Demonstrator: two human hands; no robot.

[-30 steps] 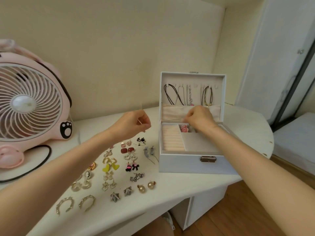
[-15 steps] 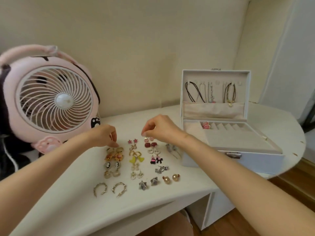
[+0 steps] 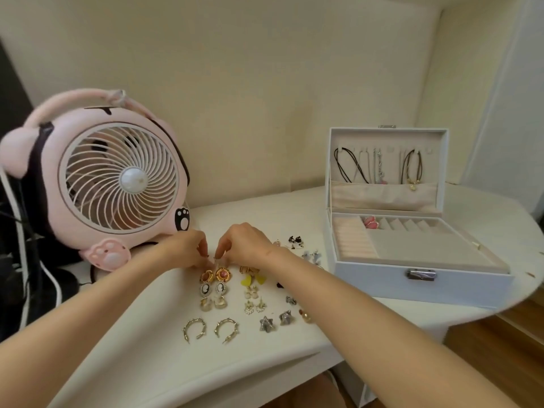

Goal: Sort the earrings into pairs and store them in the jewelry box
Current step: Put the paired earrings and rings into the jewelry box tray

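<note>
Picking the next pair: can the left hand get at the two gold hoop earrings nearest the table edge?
Probably yes: the gold hoop earrings lie uncovered, and the left hand need only draw back toward them.

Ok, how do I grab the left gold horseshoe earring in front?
Pinch the arch of the left gold horseshoe earring from straight above. It lies flat on the table, open ends toward you, so one fingertip should fit inside the curve.

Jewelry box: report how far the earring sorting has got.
Done: pink earrings sit in the open white jewelry box. In hand: left hand and right hand pinch at something small above the gold round earrings. Left: the paired earrings on the white table.
</note>
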